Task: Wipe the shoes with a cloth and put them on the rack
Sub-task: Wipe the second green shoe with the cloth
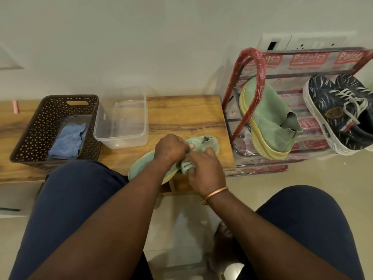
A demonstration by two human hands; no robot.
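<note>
The wiping step is in hand. The green shoe (141,167) lies on its side at the near edge of the bench (187,116), toe toward the person's left knee and partly overhanging. The left hand (170,148) is curled over the upper near the collar and holds it down. The right hand (207,172) pinches a bunched green cloth (186,165) in closed fingers against the shoe's side near the sole. Its mate (270,120) already leans on the rack (250,63) beside the sneakers (341,114), so this looks like the last shoe (a guess from what shows). Next, probably: finish the rub, let the cloth go, and carry the shoe right to the rack, setting it by its mate without knocking that shoe off.
</note>
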